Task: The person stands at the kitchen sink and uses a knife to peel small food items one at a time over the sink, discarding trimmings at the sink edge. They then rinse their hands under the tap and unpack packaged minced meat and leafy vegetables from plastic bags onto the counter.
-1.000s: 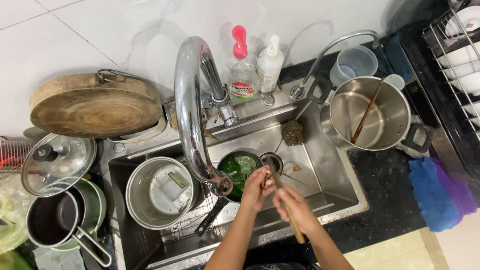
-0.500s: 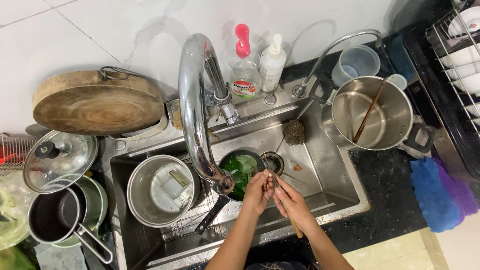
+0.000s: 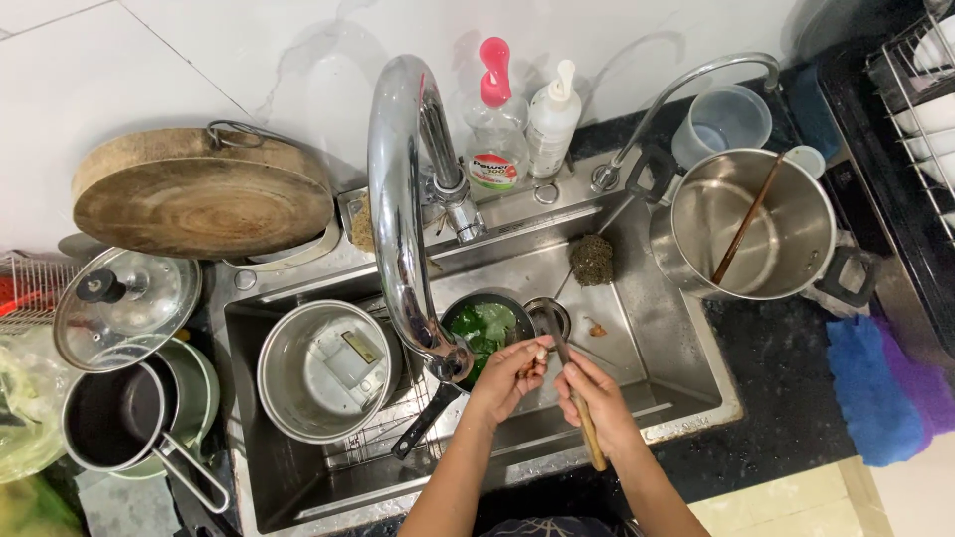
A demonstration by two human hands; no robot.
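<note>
My left hand (image 3: pixel 509 379) and my right hand (image 3: pixel 594 397) meet over the steel sink (image 3: pixel 657 328), just under the tall chrome tap (image 3: pixel 403 214). My right hand grips a wooden-handled utensil (image 3: pixel 583 426), its handle pointing back at me. My left hand's fingertips pinch the utensil's upper end near the sink drain (image 3: pixel 547 318). Just left of my hands sits a small dark pan with green leaves (image 3: pixel 484 328), its black handle pointing down-left.
A steel bowl (image 3: pixel 323 370) sits at the sink's left. A large steel pot with a wooden stick (image 3: pixel 756 227) stands right. A scrubber (image 3: pixel 591 260), soap bottles (image 3: pixel 524 124), round chopping board (image 3: pixel 199 194), glass lid (image 3: pixel 124 303), saucepan (image 3: pixel 119 416), dish rack (image 3: pixel 920 80).
My hands have drawn closer together over the drain, the left fingers now on the utensil's tip. The view has shifted slightly.
</note>
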